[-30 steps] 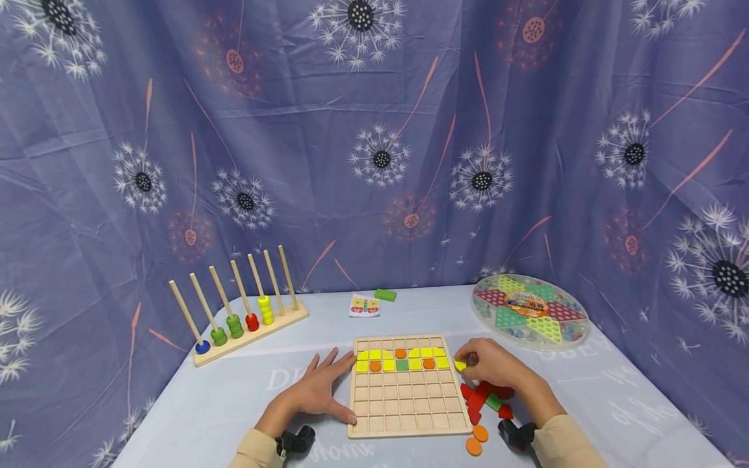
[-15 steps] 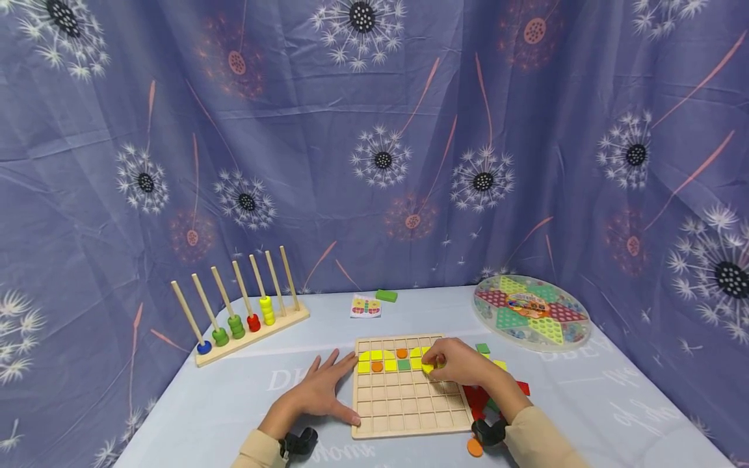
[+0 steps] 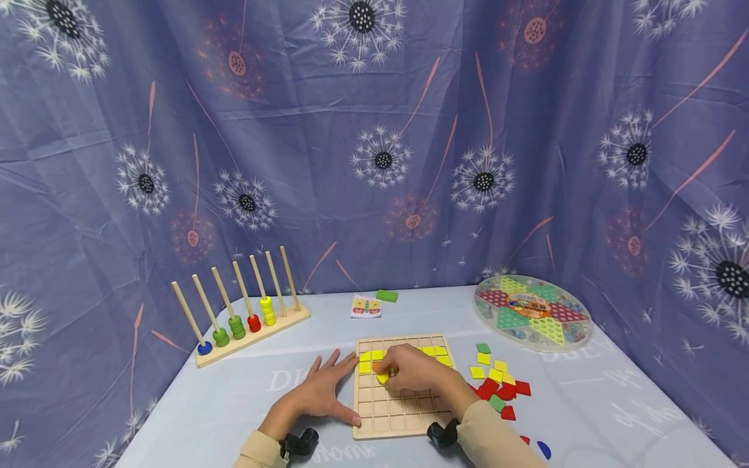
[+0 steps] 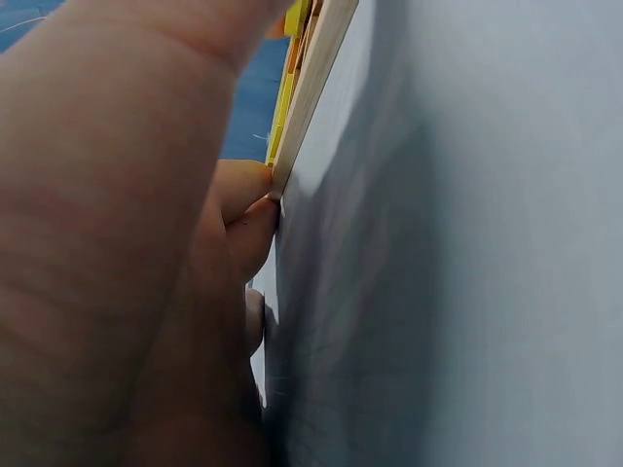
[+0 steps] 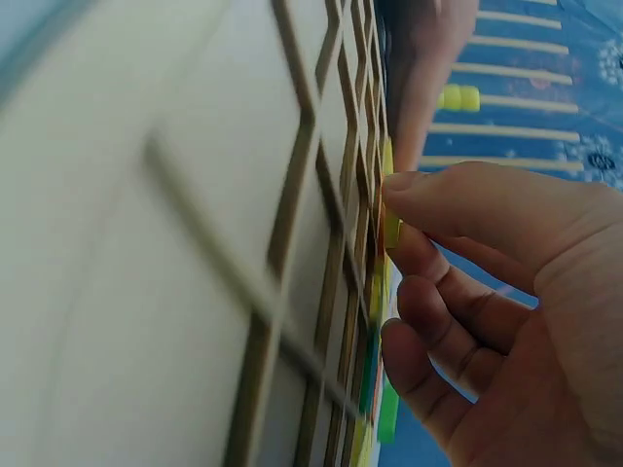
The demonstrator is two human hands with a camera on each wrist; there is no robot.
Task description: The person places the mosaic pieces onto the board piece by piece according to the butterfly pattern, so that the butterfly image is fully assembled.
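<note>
At the near side of the table (image 3: 246, 409), a blue piece (image 3: 544, 449) lies to the right, with a red bit just left of it, partly hidden by a sleeve (image 3: 497, 435). Each wrist wears a small black camera (image 3: 301, 442).

Farther in lies the gridded wooden board (image 3: 404, 426), flat on the table. The left hand (image 3: 320, 392) is spread at its left edge, thumb at the near left corner, forefinger along the same edge farther back. The right hand (image 3: 412, 370) reaches across from the right and pinches a yellow piece (image 3: 383, 377) between thumb and forefinger, over the board's left part, just to the near side of an orange disc (image 3: 376, 367). Whether that piece touches the board I cannot tell. Yellow tiles (image 3: 365, 367) fill cells toward the board's far side, some hidden by the right hand.

Right of the board, loose red pieces (image 3: 488, 389) lie in a heap with a green piece (image 3: 497, 403); just beyond are yellow squares (image 3: 477, 372) and a green square (image 3: 483, 348).

To the far left stands a peg rack (image 3: 251, 337) with blue, green, red and yellow beads; to the far right, a round game board (image 3: 528, 304). Between them lie a card (image 3: 366, 307) and a green block (image 3: 387, 296), before the curtain (image 3: 328, 162).
</note>
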